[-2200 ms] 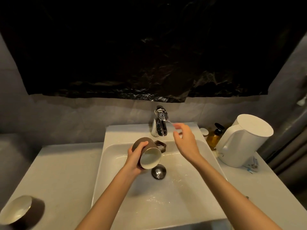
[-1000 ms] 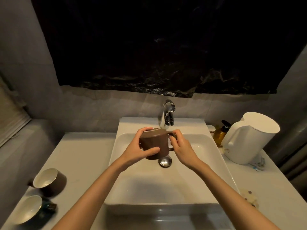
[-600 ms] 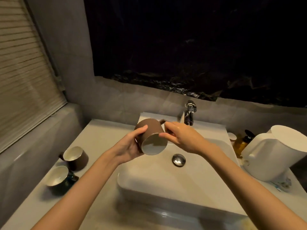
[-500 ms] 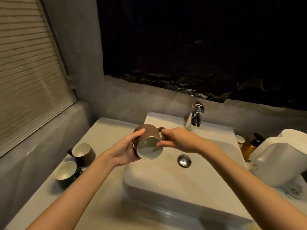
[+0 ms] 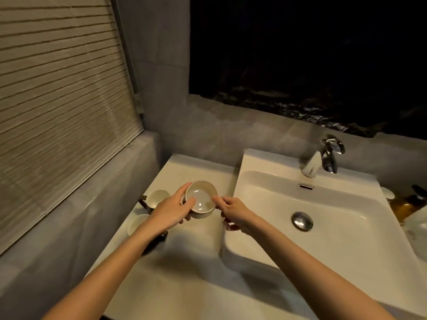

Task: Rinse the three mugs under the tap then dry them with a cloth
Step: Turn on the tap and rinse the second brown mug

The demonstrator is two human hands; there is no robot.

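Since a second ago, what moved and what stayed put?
The brown mug went left, from over the sink to over the counter. The left hand and right hand still hold it. The two other mugs stayed on the counter.

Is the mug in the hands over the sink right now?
No, the mug is held over the counter, left of the sink.

Counter [image 5: 191, 269] free in front; far mug [image 5: 156, 197], near mug [image 5: 138, 224] crowd left (partly hidden); sink wall [image 5: 235, 252] bounds right.
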